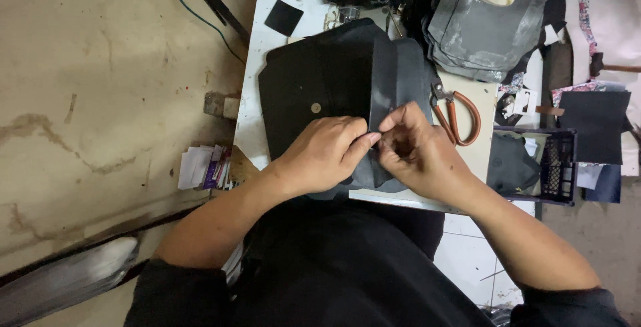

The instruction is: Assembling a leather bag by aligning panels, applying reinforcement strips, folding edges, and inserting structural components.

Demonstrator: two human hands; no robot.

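Both hands are meeting over the near edge of the tabletop [250, 126]. Left hand [320, 153] is pressing down on black leather [314, 80], thumb and forefinger pinching a raised fold [390, 80]. Right hand [417, 153] is curled, fingertips pinching the same fold just beside the left thumb. The leather is lying mid-tabletop, a round snap [316, 108] on it. Scissors [454, 116] are lying near the right edge, just beside the right hand.

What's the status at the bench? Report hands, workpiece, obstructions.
Left hand and right hand both pinching the folded edge of the black leather piece. Orange-handled scissors lying right of it, apart. Nothing blocking.
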